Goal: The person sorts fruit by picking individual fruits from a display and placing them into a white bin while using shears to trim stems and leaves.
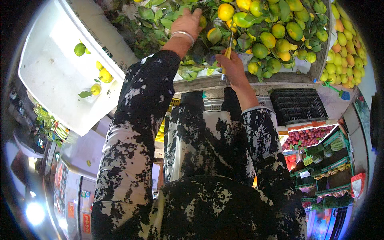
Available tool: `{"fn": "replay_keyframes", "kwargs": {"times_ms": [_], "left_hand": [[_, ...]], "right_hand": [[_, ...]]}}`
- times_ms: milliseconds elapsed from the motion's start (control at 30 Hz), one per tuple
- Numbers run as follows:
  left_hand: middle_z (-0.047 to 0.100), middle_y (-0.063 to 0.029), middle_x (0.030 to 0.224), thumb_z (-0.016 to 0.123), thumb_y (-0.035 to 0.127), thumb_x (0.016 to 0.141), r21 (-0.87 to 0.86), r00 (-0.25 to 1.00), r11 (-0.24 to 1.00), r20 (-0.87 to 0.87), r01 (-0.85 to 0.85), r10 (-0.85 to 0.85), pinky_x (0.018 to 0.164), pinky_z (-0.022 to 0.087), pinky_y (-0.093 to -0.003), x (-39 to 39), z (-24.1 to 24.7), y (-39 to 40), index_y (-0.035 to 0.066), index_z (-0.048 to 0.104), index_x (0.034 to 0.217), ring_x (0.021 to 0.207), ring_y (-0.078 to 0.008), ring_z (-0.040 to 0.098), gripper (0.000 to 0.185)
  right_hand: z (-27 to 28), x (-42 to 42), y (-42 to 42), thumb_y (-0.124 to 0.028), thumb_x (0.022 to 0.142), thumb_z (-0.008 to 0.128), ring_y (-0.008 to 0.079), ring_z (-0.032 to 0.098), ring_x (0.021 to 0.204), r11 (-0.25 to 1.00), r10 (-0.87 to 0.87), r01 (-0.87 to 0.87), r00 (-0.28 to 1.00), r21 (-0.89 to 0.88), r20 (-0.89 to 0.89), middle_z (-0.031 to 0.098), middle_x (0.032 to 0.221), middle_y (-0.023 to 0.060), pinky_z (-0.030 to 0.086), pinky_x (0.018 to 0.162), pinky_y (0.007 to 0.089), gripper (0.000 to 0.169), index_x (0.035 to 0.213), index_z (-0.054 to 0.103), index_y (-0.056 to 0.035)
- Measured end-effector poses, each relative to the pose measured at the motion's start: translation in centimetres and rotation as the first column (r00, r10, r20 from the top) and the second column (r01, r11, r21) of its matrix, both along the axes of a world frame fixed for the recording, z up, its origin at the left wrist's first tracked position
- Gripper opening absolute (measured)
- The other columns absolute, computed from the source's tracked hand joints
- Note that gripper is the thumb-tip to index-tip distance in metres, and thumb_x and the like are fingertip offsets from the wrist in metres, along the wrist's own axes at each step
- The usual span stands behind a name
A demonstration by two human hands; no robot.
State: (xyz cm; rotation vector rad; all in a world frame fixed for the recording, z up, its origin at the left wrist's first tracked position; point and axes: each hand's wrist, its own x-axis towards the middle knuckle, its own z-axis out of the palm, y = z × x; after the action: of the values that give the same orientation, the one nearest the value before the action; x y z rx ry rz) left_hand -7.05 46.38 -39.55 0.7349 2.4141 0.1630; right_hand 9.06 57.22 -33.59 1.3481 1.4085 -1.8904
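Observation:
My left hand, with a pale bracelet at its wrist, reaches into a heap of loose green leaves. Its fingers curl around a small greenish citrus fruit, partly hidden by them. Lower and to the right, my right hand grips a slim cutting tool with a yellow handle. The tool's narrow metal end points up toward the fruit pile; its exact kind is hard to tell. Beside it lie green and yellow citrus fruits, many with leaves, in a wooden-edged stall bin.
On the left stands a white foam box holding several citrus fruits. Greenish-yellow fruits are heaped at the far right. Below are a black plastic crate and a box of dark red fruits. Shelves hold watermelons.

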Motion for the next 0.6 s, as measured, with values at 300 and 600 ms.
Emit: {"fn": "replay_keyframes", "kwargs": {"times_ms": [300, 600], "left_hand": [[0.059, -0.0170, 0.105, 0.077, 0.035, 0.064, 0.233, 0.923, 0.910, 0.266, -0.342, 0.279, 0.079, 0.050, -0.0350, 2.2, -3.7, -1.4, 0.003, 0.048, 0.116, 0.088, -0.0267, 0.062, 0.068], [0.064, -0.0164, 0.095, 0.074, 0.048, 0.059, 0.099, 0.736, 0.883, 0.600, -0.459, 0.315, 0.078, 0.049, -0.0318, 2.3, 3.9, -6.1, -0.002, 0.050, 0.113, 0.088, -0.0268, 0.063, 0.077]], "right_hand": [[0.2, 2.3, 0.5, -0.032, 0.071, 0.068, 0.0222, 0.059, 0.075, 0.974, 0.160, -0.170, 0.984, 0.149, 0.076, 0.061, 0.083, 0.0132, 0.047, 0.068, 0.0330, 0.049, 0.102, 0.053, 0.0027], [4.0, -1.8, -0.4, -0.031, 0.067, 0.069, 0.0337, 0.058, 0.092, 0.545, 0.668, -0.583, 0.736, 0.602, 0.108, 0.060, 0.098, 0.0192, 0.047, 0.079, 0.0395, 0.061, 0.115, 0.049, 0.0014]]}}
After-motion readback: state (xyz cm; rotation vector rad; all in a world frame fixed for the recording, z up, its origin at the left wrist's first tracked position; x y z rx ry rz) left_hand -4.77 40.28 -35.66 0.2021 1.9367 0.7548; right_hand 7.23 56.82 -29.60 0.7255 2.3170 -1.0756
